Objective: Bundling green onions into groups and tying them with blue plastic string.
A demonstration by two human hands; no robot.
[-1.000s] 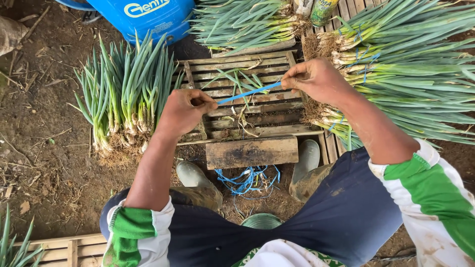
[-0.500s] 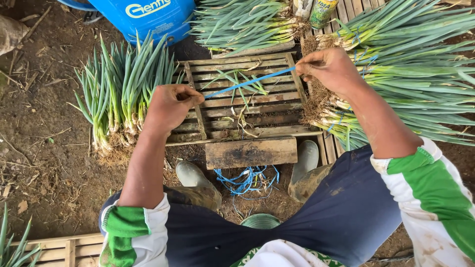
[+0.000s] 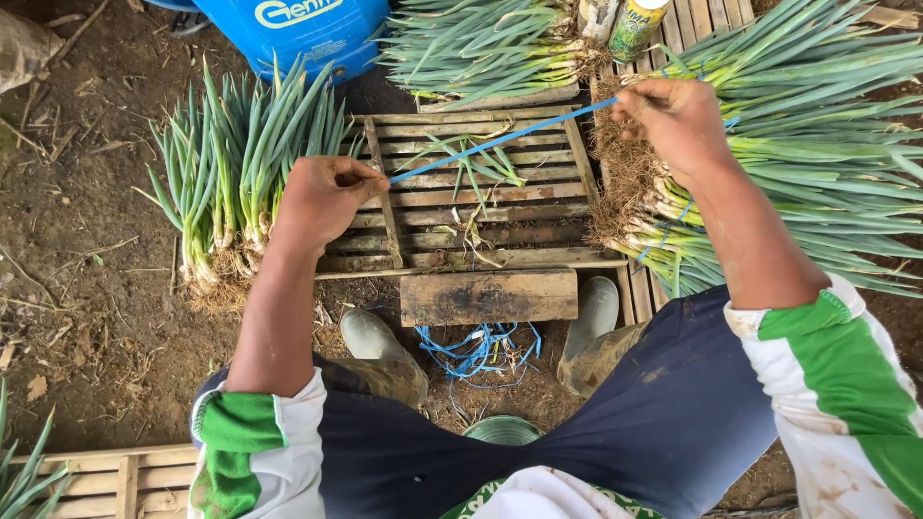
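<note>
A thin blue strip of plastic twine (image 3: 500,142) runs taut in a slanted line above a wooden slatted crate (image 3: 538,207), lower at the left and higher at the right. The left hand (image 3: 322,197) is closed in a loose fist with its fingers curled around the lower end of the twine, just over the crate's left edge. The right hand (image 3: 678,120) pinches the upper end between thumb and fingers, held over the roots of a pile of green onions (image 3: 817,154) that lies to the right of the crate. Blue ties show among the stalks of that pile.

On the crate's slats lie a few loose green leaves (image 3: 471,163) and dry scraps. A short weathered plank (image 3: 488,296) sits against the near edge of the crate. Just below it, on the dirt ground (image 3: 87,288), lies a tangle of more blue twine pieces (image 3: 476,348), between the person's two muddy rubber boots (image 3: 370,336).

To the left of the crate, a bundle of green onions (image 3: 245,163) stands with its roots toward the person and its leaves pointing away. Another heap of green onions (image 3: 481,43) lies beyond the crate's far edge, beside a blue plastic container (image 3: 298,34). A green and yellow can (image 3: 636,24) stands near the top edge, right of that heap.

The person wears dark trousers and a white shirt with green sleeve bands
</note>
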